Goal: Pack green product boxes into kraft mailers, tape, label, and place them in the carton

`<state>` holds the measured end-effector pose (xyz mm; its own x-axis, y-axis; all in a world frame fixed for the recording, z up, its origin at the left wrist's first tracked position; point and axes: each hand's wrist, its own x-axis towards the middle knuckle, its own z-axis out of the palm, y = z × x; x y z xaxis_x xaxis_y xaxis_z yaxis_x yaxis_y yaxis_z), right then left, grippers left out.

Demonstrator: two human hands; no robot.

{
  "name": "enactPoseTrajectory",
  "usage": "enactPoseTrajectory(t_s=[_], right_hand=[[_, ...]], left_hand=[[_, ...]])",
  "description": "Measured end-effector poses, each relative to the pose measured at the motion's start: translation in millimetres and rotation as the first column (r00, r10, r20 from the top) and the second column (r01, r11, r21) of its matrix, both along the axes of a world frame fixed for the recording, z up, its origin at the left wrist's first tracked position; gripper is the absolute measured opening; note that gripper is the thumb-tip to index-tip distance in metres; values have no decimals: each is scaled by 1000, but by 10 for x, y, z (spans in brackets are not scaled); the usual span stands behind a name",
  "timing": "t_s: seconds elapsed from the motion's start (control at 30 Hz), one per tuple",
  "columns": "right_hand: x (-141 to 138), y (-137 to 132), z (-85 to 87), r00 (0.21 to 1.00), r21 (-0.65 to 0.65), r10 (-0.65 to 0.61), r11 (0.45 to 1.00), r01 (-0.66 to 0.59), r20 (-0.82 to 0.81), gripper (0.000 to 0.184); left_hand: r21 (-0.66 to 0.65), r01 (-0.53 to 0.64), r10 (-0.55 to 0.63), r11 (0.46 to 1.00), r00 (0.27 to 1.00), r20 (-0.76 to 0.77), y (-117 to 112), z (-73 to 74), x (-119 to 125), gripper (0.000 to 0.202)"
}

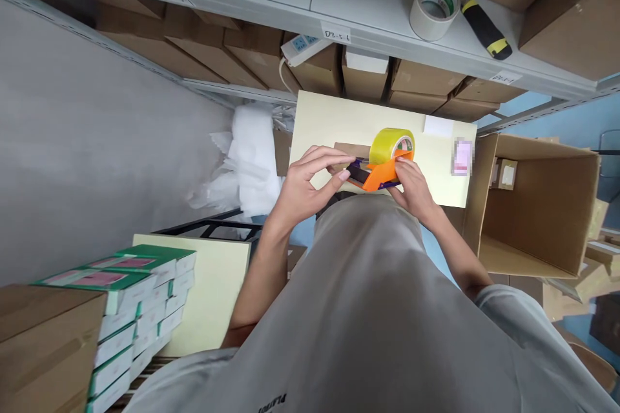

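An orange tape dispenser (382, 174) loaded with a yellow roll of tape (390, 144) is held over a small pale yellow table (329, 122). My right hand (411, 184) grips the dispenser's body from the right. My left hand (310, 181) pinches at the dispenser's front end, thumb and fingers closed on the dark tape edge there. A small brown box (349, 150) lies on the table behind the dispenser, mostly hidden by my hands.
An open empty cardboard box (537, 206) stands to the right. Stacked green and white boxes (140, 310) sit at lower left beside another yellow table (217, 284). The shelf above holds a white tape roll (434, 8), a black and yellow tool (485, 29), cartons. White packing foam (247, 155) lies left.
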<state>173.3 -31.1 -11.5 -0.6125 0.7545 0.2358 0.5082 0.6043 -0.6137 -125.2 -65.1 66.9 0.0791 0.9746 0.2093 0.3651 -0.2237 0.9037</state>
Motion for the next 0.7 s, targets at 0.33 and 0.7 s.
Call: enactPoseTrajectory(t_s=[0.33,0.7], right_hand=[[17,-31,398,997,237,-51,971,36,59,35],[21,-103,474,997,317,-75,947,60,34,24]], left_hand=[[211,-33,76,977,977,-200,-158,285,63,22],[324,38,80,945,935,-345,-341,445,34,11]])
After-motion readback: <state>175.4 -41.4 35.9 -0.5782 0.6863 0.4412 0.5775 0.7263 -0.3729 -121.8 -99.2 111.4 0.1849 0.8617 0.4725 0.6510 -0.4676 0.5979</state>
